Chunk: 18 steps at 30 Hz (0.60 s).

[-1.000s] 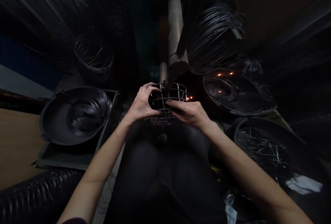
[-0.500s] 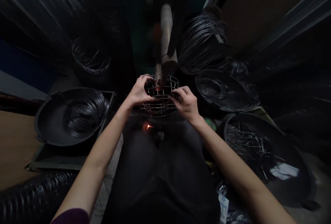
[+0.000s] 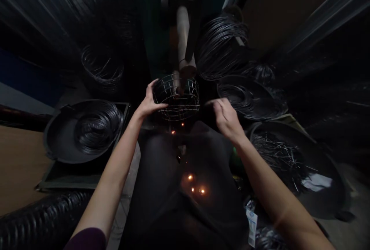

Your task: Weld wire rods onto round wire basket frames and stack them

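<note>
A round wire basket (image 3: 177,107) hangs around the lower tip of a spot welder's electrode arm (image 3: 183,36). My left hand (image 3: 148,101) grips the basket's left side, thumb along the near wires and fingers behind the rim. To the right of the basket, apart from it, is my right hand (image 3: 227,118). Its fingers are bent and smeared by motion, so anything between them cannot be made out. Bright sparks (image 3: 190,177) glow over the dark cloth (image 3: 162,165) on my lap.
On the left, a black pan (image 3: 59,138) holds a wire coil (image 3: 98,126). Another pan (image 3: 274,98) with coiled wire stands at right, behind a large pan (image 3: 323,196) of short cut wires (image 3: 274,151). A big wire bundle (image 3: 222,46) stands beside the welder.
My right hand has let go of the basket and moved right. The basket has tilted and shifted slightly up and left in my left hand. More sparks have fallen toward my lap.
</note>
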{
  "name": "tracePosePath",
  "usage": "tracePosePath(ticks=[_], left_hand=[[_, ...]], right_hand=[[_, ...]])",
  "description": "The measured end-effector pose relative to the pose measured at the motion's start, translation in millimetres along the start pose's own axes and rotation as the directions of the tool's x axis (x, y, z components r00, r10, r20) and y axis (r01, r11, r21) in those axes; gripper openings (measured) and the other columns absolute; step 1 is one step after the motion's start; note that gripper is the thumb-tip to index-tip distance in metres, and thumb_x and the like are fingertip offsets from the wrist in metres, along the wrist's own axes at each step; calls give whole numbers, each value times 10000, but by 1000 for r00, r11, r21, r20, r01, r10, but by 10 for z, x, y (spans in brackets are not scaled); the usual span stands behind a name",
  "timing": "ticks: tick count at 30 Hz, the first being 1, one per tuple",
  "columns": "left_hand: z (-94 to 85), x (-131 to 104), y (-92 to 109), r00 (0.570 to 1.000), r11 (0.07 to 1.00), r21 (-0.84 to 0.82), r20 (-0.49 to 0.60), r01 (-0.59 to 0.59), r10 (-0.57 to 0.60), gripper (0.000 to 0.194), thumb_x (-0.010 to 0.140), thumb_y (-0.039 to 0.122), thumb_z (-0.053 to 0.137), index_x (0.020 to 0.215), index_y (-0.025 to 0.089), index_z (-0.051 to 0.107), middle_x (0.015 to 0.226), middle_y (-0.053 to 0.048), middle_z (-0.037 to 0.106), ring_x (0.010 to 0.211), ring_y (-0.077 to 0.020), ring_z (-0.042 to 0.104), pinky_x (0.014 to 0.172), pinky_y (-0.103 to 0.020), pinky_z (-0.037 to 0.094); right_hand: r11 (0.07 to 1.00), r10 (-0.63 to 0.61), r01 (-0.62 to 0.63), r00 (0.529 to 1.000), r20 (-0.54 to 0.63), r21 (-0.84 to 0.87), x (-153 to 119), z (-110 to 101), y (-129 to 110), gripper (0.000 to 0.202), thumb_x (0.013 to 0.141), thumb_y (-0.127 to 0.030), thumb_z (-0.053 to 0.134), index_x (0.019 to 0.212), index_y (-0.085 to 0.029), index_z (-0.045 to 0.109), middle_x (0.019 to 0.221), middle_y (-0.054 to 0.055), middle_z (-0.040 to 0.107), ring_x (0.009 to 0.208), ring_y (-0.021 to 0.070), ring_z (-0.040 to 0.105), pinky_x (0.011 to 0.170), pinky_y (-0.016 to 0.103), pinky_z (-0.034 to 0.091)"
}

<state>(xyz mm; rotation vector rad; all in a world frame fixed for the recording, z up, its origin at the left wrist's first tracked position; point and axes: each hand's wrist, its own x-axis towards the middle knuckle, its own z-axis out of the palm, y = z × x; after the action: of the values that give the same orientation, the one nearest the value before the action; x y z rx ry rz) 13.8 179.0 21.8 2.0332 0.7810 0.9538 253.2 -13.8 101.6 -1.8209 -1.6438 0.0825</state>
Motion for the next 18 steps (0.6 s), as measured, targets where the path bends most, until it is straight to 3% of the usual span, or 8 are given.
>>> tracePosePath(ticks=[4, 7, 9, 12, 15, 18], left_hand=[[102, -296, -275, 979, 964, -181, -30, 193, -201, 1180, 572, 749, 741, 1437, 221, 136, 1435, -247, 361, 1350, -329, 454, 1001, -492, 492], [124, -365, -270, 972, 967, -188, -130, 170, -196, 1188, 529, 770, 753, 1405, 248, 143, 1380, -209, 413, 1316, -303, 487, 1006, -477, 489], [78, -398, -165, 978, 977, -187, -161, 104, -135, 1190, 494, 755, 783, 1382, 254, 168, 1342, -177, 446, 1311, -286, 484, 1054, -474, 454], [-10, -479, 100, 989, 987, -150, -144, -51, 29, 1114, 493, 648, 851, 1346, 254, 254, 1300, -136, 476, 1265, -267, 508, 1099, -456, 418], [-25, -541, 415, 984, 987, 21, -68, -161, 162, 932, 552, 492, 874, 1307, 248, 385, 1296, -118, 492, 1236, -279, 503, 1089, -457, 420], [39, -529, 662, 977, 949, 235, 44, -212, 207, 792, 561, 407, 875, 1241, 238, 507, 1307, -121, 498, 1251, -322, 460, 1090, -499, 388]], right_hand=[[997, 75, -70, 962, 264, -31, -737, -204, 277, 454, 996, -464, 277, 809, -235, 621, 767, 49, 644, 736, 210, 614, 706, 366, 523], [995, 39, -74, 894, 446, 62, -1186, -111, 609, 349, 944, -465, 414, 789, -241, 632, 743, 43, 683, 691, 213, 667, 634, 343, 557], [988, 27, -94, 886, 464, 123, -1333, -44, 751, 294, 911, -452, 471, 809, -252, 662, 799, 48, 719, 732, 227, 696, 657, 356, 576], [949, 148, -245, 900, 410, 196, -1257, -23, 646, 273, 884, -446, 529, 982, -253, 696, 874, 45, 736, 753, 219, 699, 675, 348, 577], [877, 204, -359, 880, 429, 320, -872, -40, 229, 445, 845, -469, 612, 1215, -224, 639, 969, 56, 731, 823, 203, 688, 747, 330, 564], [851, 96, -357, 825, 556, 384, -387, 29, -158, 370, 806, -477, 669, 1039, -193, 718, 932, 50, 739, 854, 204, 683, 787, 317, 545]])
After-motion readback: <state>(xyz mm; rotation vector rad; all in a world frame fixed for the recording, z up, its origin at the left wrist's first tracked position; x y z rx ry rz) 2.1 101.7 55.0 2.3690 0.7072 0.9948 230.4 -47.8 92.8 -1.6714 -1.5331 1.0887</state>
